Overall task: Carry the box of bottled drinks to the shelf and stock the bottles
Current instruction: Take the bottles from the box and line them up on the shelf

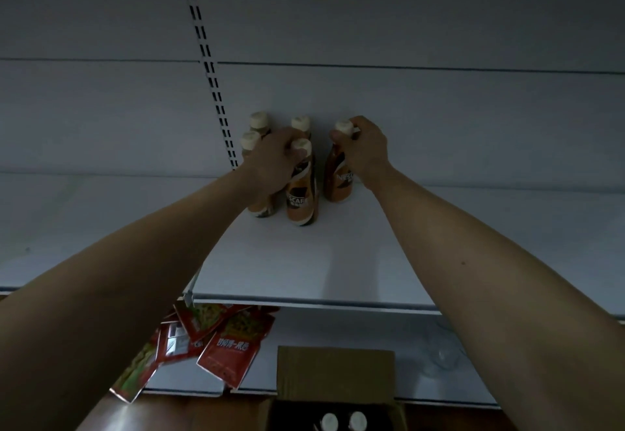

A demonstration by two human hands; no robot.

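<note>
Several brown coffee bottles with cream caps stand on a white shelf (338,261). My left hand (274,156) grips the neck of a front bottle (301,200), which stands on the shelf. Just to its right, a separate bottle (340,180) also rests on the shelf, and my right hand (365,150) holds it by the cap and neck. Two more bottles (259,121) stand behind, close to the back wall. Below, an open cardboard box (334,376) shows two bottle caps (343,422) inside.
Red snack packets (223,342) lie scattered on the lower shelf at the left, some hanging over its edge. A slotted upright rail (209,68) runs up the back wall. The shelf stretches bare to the right of the bottles.
</note>
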